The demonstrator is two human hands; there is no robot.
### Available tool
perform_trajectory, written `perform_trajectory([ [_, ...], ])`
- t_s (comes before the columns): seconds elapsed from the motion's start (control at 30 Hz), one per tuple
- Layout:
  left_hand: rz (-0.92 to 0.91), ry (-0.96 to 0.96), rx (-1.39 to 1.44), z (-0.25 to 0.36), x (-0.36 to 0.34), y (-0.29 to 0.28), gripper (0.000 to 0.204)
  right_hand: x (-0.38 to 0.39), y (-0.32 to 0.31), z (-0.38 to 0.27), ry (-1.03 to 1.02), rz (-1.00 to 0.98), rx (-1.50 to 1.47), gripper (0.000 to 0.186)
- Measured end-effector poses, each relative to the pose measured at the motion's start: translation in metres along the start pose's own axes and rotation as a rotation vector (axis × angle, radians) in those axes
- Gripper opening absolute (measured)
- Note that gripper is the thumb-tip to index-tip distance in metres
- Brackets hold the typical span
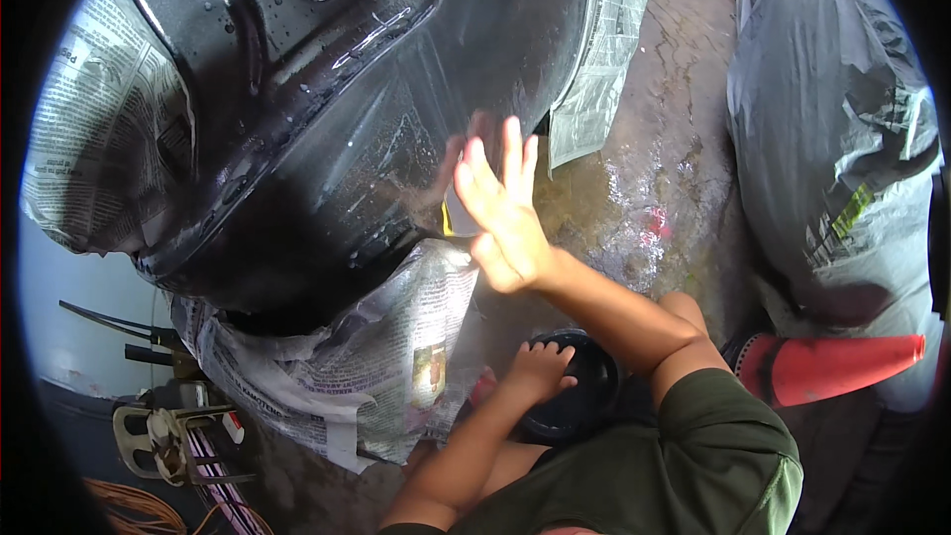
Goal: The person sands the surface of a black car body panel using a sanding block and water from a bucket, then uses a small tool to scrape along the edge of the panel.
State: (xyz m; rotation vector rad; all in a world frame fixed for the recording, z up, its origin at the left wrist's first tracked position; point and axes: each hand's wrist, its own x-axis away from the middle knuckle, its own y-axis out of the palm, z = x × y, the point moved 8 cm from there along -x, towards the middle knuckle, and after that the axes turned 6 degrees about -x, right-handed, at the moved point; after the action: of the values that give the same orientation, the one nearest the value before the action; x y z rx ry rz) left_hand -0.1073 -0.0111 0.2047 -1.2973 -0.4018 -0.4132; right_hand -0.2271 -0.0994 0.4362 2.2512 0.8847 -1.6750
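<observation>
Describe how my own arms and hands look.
Your left hand and right hand are bare: no glove or watch shows. Both forearms are uncovered. The right arm's short sleeve is dark green, like the shirt; of the left sleeve only a dark edge shows.
</observation>
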Motion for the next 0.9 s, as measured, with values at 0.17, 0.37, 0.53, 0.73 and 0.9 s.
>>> perform_trajectory([
  [0.17, 0.027, -0.046, -0.01, 0.001, 0.002, -0.005, 0.058, -0.091, -0.027, -0.035, -0.118, 0.03, 0.168, 0.069],
  [0.37, 0.043, -0.008, -0.017, 0.003, -0.001, -0.008, 0.06, -0.026, -0.007, -0.012, 0.01, -0.03, 0.048, 0.069],
  [0.53, -0.021, -0.035, -0.018, 0.004, 0.0, 0.004, 0.062, -0.088, -0.023, -0.033, -0.119, -0.044, 0.23, 0.073],
  [0.73, 0.116, 0.029, -0.027, 0.006, -0.004, -0.004, 0.063, -0.083, -0.025, -0.014, 0.14, 0.131, 0.148, 0.078],
  [0.9, 0.083, 0.032, -0.01, 0.004, -0.009, -0.001, 0.063, -0.089, -0.037, -0.014, 0.126, 0.084, 0.154, 0.068],
])
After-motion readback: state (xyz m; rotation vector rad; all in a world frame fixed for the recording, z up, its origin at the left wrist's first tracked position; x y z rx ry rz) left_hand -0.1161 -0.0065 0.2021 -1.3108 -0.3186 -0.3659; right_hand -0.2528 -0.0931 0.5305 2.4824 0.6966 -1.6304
